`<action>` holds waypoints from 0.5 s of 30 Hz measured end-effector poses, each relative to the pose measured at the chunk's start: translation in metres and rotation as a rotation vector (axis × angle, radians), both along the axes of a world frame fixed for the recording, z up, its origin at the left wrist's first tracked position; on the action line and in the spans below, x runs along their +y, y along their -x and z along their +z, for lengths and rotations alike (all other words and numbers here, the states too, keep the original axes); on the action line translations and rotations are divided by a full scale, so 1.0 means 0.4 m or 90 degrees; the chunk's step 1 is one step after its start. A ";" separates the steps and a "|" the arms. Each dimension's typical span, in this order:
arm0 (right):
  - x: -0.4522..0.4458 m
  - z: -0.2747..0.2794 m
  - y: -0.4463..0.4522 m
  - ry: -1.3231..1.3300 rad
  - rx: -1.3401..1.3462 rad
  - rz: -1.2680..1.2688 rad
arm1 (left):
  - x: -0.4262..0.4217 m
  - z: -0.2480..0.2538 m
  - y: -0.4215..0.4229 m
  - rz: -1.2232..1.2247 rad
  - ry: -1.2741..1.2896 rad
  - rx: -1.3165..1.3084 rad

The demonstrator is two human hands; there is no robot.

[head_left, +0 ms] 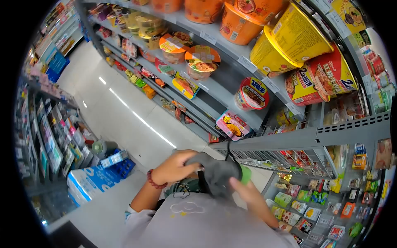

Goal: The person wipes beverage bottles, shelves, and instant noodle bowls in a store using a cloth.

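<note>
A dark grey cloth item (220,175) is held in front of my torso, with a black cord (230,152) rising from it and a green part (245,175) at its right edge. Its exact kind cannot be made out. My left hand (178,167), with a dark red bead bracelet on the wrist, is closed on the cloth's left side. On the opposite side, my right hand (250,194) is somewhat blurred. Its thumb presses on the cloth near the green part, while the other fingers are largely hidden.
Ahead, grey shelves (231,53) carry instant noodle tubs, including large yellow tubs (295,39). Small snack packets (314,206) fill a rack at lower right. On the left stand a magazine rack (49,132) and a blue-and-white pack (93,184). A tiled aisle (120,111) runs between.
</note>
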State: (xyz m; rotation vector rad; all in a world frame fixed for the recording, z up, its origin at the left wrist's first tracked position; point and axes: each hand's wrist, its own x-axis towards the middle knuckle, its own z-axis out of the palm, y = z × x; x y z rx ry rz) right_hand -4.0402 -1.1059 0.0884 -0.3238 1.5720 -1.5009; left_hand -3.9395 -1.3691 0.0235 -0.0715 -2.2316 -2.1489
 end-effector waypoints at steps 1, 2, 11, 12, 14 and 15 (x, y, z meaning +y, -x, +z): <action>-0.036 -0.001 0.009 0.009 0.014 0.019 | -0.038 -0.006 -0.011 0.077 -0.083 -0.090; -0.072 -0.002 0.017 0.017 0.029 0.038 | -0.090 -0.007 -0.025 0.080 0.044 -0.132; -0.209 -0.056 0.042 0.001 0.222 -0.143 | -0.222 -0.074 -0.077 0.136 0.196 -0.218; -0.211 -0.047 0.050 -0.035 0.276 -0.134 | -0.217 -0.074 -0.057 0.123 0.189 -0.214; -0.210 -0.045 0.078 -0.069 0.325 -0.131 | -0.202 -0.070 -0.007 0.093 0.172 -0.193; -0.213 -0.049 0.096 -0.091 0.462 -0.164 | -0.193 -0.070 0.019 0.089 0.177 -0.196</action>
